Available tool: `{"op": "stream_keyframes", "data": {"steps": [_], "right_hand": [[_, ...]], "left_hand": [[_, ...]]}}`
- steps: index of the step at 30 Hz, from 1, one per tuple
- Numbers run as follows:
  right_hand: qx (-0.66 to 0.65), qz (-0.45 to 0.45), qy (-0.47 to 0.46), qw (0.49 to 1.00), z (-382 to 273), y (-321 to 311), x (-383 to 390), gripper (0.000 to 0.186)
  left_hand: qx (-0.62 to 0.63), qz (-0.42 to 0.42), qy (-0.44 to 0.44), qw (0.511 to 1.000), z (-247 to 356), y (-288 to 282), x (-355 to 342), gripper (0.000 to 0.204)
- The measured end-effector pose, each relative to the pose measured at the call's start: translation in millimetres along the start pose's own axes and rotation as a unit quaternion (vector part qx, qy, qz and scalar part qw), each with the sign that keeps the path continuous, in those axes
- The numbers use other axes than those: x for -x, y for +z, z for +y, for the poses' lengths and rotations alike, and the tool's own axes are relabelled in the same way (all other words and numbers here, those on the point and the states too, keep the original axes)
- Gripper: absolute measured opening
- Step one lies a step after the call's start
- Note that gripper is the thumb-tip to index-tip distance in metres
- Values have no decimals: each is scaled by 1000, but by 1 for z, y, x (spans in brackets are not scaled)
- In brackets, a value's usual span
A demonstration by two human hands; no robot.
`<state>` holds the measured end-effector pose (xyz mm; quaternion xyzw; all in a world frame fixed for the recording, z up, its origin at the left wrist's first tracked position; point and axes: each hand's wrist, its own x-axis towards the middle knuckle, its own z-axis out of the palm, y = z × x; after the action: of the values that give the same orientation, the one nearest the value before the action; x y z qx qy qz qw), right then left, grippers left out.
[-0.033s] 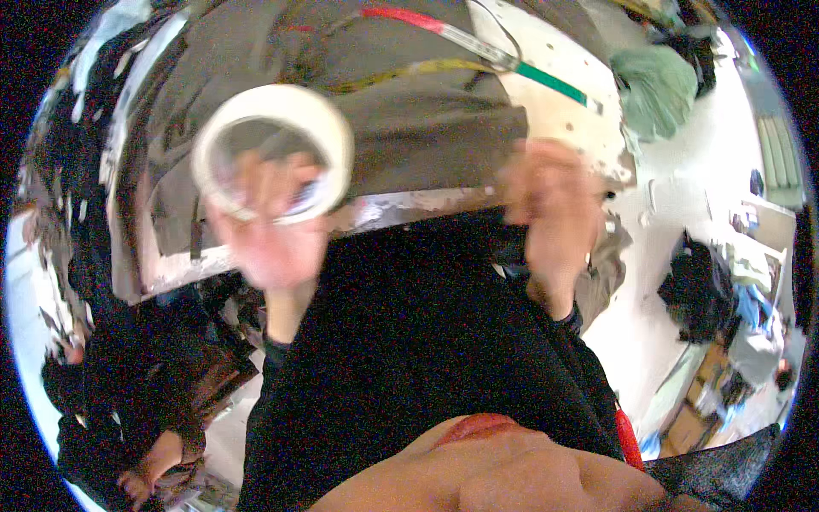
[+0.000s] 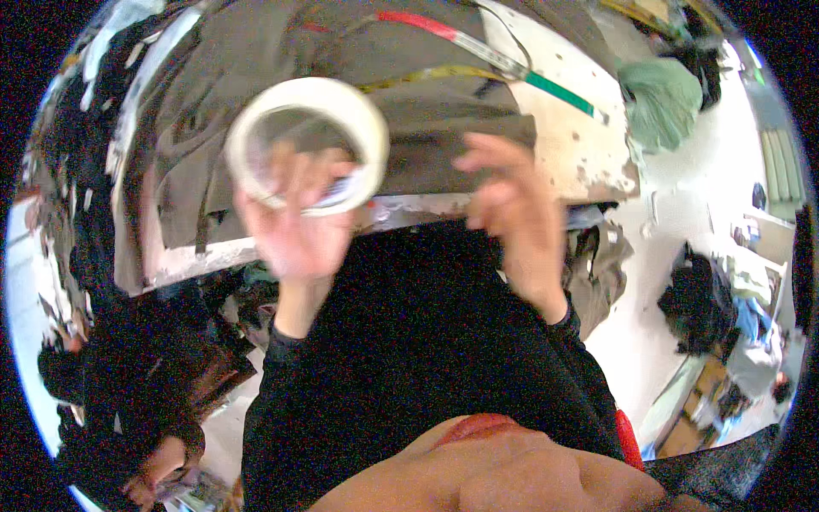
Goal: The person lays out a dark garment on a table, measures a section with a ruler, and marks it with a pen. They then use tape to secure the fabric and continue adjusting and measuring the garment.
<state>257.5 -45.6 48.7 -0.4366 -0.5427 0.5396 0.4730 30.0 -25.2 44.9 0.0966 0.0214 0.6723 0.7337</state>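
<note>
A wide white tape roll (image 2: 369, 136) is held up by my left hand (image 2: 294, 222), whose fingers reach into the ring over brown cloth (image 2: 426, 128). My right hand (image 2: 512, 205), blurred, is raised to the right of the roll with fingers apart and nothing visible in them. Beyond the hands lie a long narrow red, silver and green item (image 2: 559, 94) and a yellow measuring tape (image 2: 444, 73), partly on the cloth.
The cloth rests on a worn pale board (image 2: 580, 166). A pale green bundle (image 2: 661, 107) and dark bundles (image 2: 691, 294) are at the right. Another person's skin (image 2: 166, 465) shows among dark fabric at lower left.
My left hand and the roll have moved right and slightly up. My right hand has shifted left, and its fingers have spread out.
</note>
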Motion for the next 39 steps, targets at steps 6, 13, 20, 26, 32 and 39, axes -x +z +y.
{"op": "stream_keyframes", "data": {"steps": [6,13,20,26,32,39], "right_hand": [[84,-31,-23,996,6,49,-27,71],[293,62,-309,903,-9,52,-32,46],[295,54,-344,890,-11,66,-33,36],[178,58,-266,946,-9,92,-34,15],[189,-39,-234,953,6,124,-26,22],[107,-97,-314,938,7,134,-22,28]], "left_hand": [[-105,-71,-17,992,-22,-8,-10,28],[-594,-35,-28,803,1,21,25,53],[-814,-136,113,553,12,16,25,57],[-901,-145,139,386,31,6,45,52],[-930,-78,125,338,50,1,71,41],[-897,57,72,432,56,6,91,48]]}}
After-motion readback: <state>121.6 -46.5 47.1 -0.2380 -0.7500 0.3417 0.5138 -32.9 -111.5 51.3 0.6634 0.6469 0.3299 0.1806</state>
